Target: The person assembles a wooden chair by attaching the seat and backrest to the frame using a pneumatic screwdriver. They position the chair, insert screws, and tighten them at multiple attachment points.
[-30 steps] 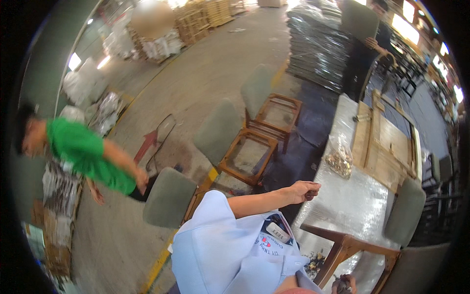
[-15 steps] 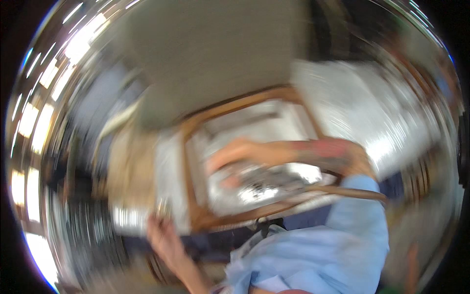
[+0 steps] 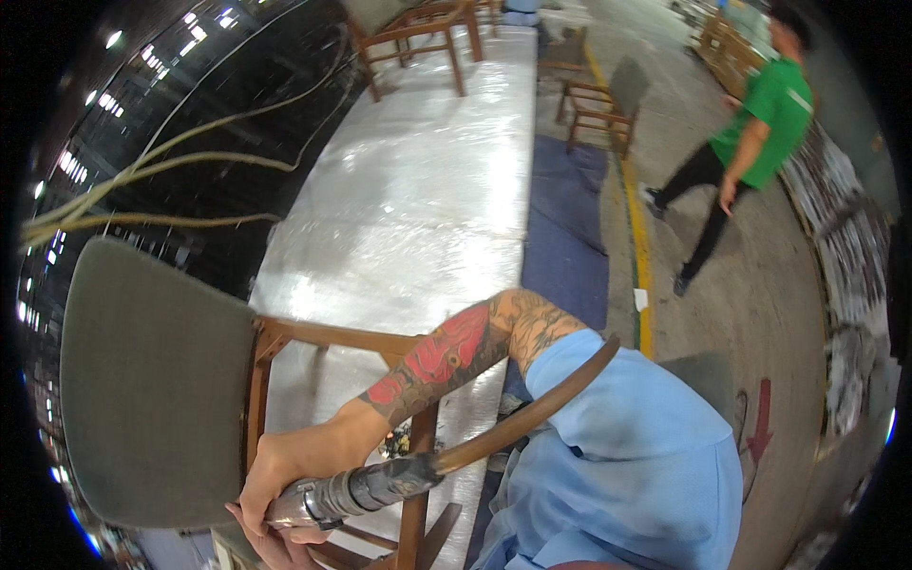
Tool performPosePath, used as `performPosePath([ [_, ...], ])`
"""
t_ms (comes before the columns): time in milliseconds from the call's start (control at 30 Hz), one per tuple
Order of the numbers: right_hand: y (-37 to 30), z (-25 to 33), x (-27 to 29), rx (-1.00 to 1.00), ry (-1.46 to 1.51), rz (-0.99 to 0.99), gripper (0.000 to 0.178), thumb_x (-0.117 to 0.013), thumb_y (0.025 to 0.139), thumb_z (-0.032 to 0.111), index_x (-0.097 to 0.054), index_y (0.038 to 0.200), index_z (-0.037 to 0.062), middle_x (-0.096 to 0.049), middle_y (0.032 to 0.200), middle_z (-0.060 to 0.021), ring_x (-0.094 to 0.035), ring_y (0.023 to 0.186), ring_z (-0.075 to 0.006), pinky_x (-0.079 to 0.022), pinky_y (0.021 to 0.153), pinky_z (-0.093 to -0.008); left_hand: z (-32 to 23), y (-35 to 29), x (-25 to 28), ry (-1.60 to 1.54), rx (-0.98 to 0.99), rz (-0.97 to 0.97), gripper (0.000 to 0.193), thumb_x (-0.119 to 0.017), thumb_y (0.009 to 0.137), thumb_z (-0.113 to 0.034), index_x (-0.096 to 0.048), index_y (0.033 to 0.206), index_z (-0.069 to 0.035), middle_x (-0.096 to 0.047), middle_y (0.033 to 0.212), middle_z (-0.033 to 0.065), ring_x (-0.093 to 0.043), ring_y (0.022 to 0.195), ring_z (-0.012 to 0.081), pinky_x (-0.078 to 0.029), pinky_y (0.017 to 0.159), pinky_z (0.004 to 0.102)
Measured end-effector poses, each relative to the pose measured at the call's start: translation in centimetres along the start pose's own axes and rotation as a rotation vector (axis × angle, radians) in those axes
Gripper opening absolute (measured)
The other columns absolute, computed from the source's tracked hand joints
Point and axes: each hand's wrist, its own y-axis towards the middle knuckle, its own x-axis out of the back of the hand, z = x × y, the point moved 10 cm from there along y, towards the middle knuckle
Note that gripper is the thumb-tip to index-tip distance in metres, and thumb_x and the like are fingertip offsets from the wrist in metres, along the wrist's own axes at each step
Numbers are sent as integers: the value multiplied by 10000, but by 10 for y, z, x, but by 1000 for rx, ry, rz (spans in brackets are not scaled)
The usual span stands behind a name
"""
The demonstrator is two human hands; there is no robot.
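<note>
Okay so, the right hand point(image 3: 275, 475) is wrapped tight around a metal air tool point(image 3: 351, 491) down at the bottom of the view, fingers curled right round the barrel. A brownish hose point(image 3: 532, 408) curves back from it across the blue sleeve. I can't find the left hand anywhere, so no word on that one.

The chair point(image 3: 152, 380) is right up close on the left: grey padded back, wooden frame point(image 3: 332, 334), and it looks like it sits at the near end of a long table point(image 3: 427, 190) wrapped in shiny plastic. The hand and tool are just beside the frame, low down by the back pad. The tip of the tool is hidden behind the hand, so I can't tell whether it touches the wood.

As for progress, my guess is the chair is mostly together: pad on, rails joined. Whatever is left on it is under the seat, and that part is out of view.

More chairs point(image 3: 418, 28) stand at the far end of the table, and another one point(image 3: 598, 100) is on the floor by a blue mat point(image 3: 565, 218). A person in a green shirt point(image 3: 769, 104) walks well off to the right.
</note>
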Motion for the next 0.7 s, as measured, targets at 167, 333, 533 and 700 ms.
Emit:
performPosePath([
  [167, -30, 25, 1, 10, -269, -248, 286, -749, 725, 128, -644, 967, 20, -696, 836, -91, -698, 727, -235, -535, 624, -310, 16, 27, -59, -427, 325, 213, 482, -569, 1004, -341, -505, 1316, 22, -535, 1316, 138, -509, 1242, 239, -435, 1037, 404],
  [333, -63, 44, -17, 44, -483, -344, 273, -727, 736, 139, -642, 965, 16, -700, 865, -99, -710, 771, -238, -560, 677, -309, 38, 21, -92, -578, 429, 435, 250, -603, 993, -304, -607, 1016, -55, -611, 915, 21, -585, 889, 116, -501, 814, 301],
  [533, -109, 60, -22, -24, -606, -456, 319, -694, 796, 176, -662, 1067, 10, -713, 1002, -138, -711, 858, -224, -570, 757, -323, 50, -9, -138, -586, 490, 319, 192, -567, 1015, -258, -587, 949, -79, -521, 704, -38, -465, 626, 71, -400, 609, 247],
  [700, -141, 35, -12, -290, -434, -639, 270, -682, 839, 103, -642, 1087, 2, -666, 1017, -100, -656, 945, -173, -535, 820, -297, 89, 4, -119, -560, 549, 322, 185, -590, 1002, -256, -574, 950, -79, -523, 704, -24, -479, 643, 92, -409, 624, 259],
])
